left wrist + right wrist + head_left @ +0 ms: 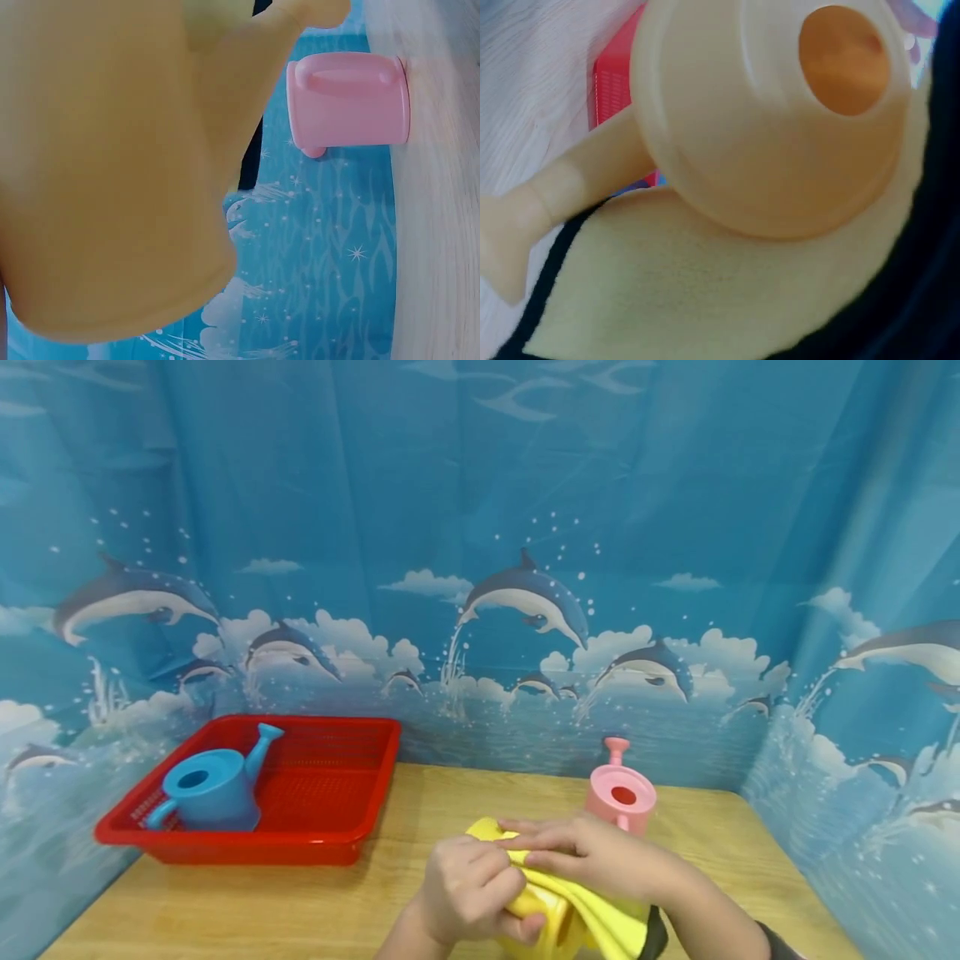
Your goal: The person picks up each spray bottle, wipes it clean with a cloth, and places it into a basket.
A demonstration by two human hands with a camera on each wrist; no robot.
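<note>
My left hand (472, 889) grips a yellow watering can (536, 906) with its fingers curled, low in the head view. The right hand (600, 860) lies on a yellow cloth (618, 927) with a dark edge, its fingers stretched out and pressing the cloth against the can. In the right wrist view, the can's round opening and long spout (577, 180) show, and the cloth (690, 285) spreads along the can's side. The can's plain body (112, 187) fills much of the left wrist view. Part of the can is hidden by the hands and cloth.
A red plastic basket (318, 837) stands at the left of the wooden table (427, 793), holding a blue watering can (213, 793). Just beyond the right hand stands a pink watering can (637, 789). Behind the table hangs a blue dolphin-print curtain (405, 485).
</note>
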